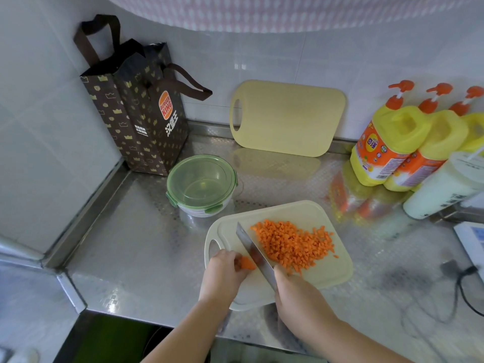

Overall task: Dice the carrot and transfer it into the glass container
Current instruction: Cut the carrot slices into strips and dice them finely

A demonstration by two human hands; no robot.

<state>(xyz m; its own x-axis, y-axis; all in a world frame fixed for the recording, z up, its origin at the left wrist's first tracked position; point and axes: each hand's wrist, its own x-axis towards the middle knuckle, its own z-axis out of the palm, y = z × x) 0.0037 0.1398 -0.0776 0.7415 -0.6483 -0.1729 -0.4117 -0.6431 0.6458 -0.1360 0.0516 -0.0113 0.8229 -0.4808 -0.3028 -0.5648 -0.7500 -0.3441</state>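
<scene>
The left grip (224, 271) pinches the short orange carrot stub (247, 263) on the pale plastic cutting board (332, 273); the right grip (298, 292) clasps the steel knife (255, 254). Best keep the pinching tips tucked back. The green-lidded glass container (201, 179) stands closed nearby.

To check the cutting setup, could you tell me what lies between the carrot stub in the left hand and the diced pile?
The knife blade, gripped by the right hand, stands between them, in the head view.
</scene>
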